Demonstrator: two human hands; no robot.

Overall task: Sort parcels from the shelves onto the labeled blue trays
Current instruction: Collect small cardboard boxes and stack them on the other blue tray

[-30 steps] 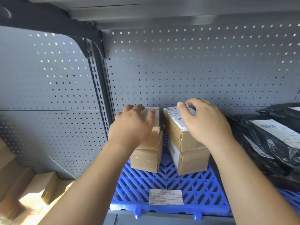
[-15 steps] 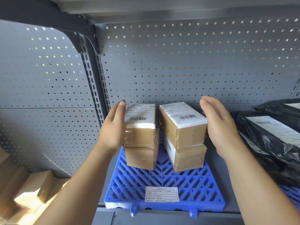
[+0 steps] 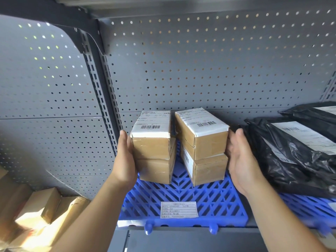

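Observation:
Two stacks of brown cardboard parcels stand side by side on a blue lattice tray (image 3: 183,195) with a white label (image 3: 179,209) at its front. The left stack (image 3: 153,155) and the right stack (image 3: 205,151) each hold two boxes, with white barcode labels on top. My left hand (image 3: 125,160) lies flat against the left side of the left stack, fingers straight. My right hand (image 3: 240,160) is held flat at the right side of the right stack, touching or just off it.
Black plastic mailer bags (image 3: 291,153) with white labels lie on a second blue tray (image 3: 307,206) at the right. Loose cardboard boxes (image 3: 36,211) sit lower left. A grey perforated back panel (image 3: 200,70) and a slotted upright (image 3: 98,91) stand behind.
Both hands came off the tops of the stacks, moved out to the outer sides, and now lie flat against them. The two stacks sit closer to the tray's middle.

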